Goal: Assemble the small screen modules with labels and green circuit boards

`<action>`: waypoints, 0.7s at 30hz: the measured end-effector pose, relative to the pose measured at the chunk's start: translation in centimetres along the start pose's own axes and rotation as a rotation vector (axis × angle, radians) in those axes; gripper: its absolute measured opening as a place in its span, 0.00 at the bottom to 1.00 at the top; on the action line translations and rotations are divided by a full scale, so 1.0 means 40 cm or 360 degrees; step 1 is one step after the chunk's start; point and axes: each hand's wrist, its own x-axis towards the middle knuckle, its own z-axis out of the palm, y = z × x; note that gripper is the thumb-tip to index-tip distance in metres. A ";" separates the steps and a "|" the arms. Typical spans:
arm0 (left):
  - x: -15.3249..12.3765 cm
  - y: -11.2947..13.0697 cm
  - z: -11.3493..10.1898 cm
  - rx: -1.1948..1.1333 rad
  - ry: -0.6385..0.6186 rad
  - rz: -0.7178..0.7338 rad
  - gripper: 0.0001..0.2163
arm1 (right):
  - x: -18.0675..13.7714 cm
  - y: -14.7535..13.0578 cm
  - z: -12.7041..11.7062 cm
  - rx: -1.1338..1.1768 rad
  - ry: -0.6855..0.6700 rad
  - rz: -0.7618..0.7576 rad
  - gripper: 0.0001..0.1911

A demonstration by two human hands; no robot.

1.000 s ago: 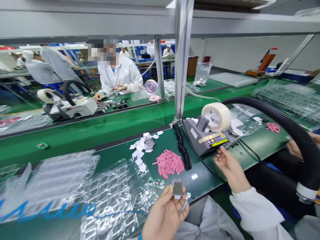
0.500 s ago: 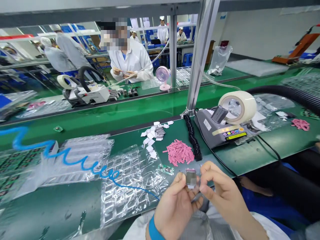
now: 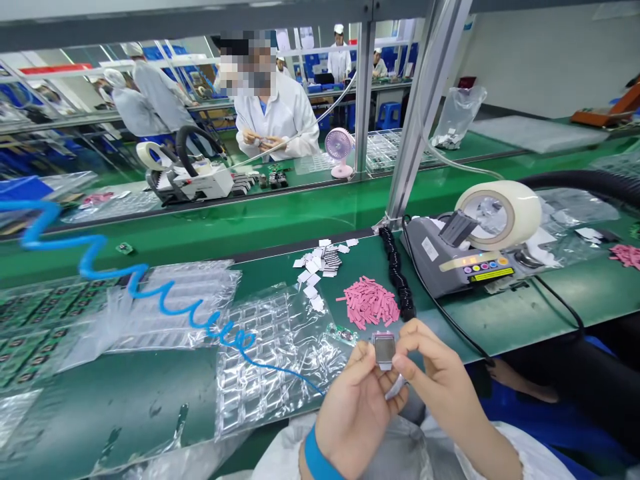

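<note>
My left hand pinches a small square screen module by its left edge, near the table's front edge. My right hand has its fingers closed on the module's right side, thumb and forefinger pressed against it. A thin silvery strip hangs below the module between my hands. Just beyond lie a heap of pink strips, a scatter of white squares and a row of black parts.
A grey tape dispenser with a large tape roll stands right of the pink heap. Clear plastic trays and a blue coiled hose cover the left. A black hose arches at right. A white-coated person works across the green belt.
My right hand came back from the tape dispenser and closed on the module held in my left hand. The view shifted left and down; both hands now work the module together.
</note>
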 end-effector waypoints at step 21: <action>-0.058 0.070 -0.077 0.0438 -0.0223 0.0190 0.10 | 0.019 0.067 0.053 -0.1011 -0.0439 -0.0515 0.22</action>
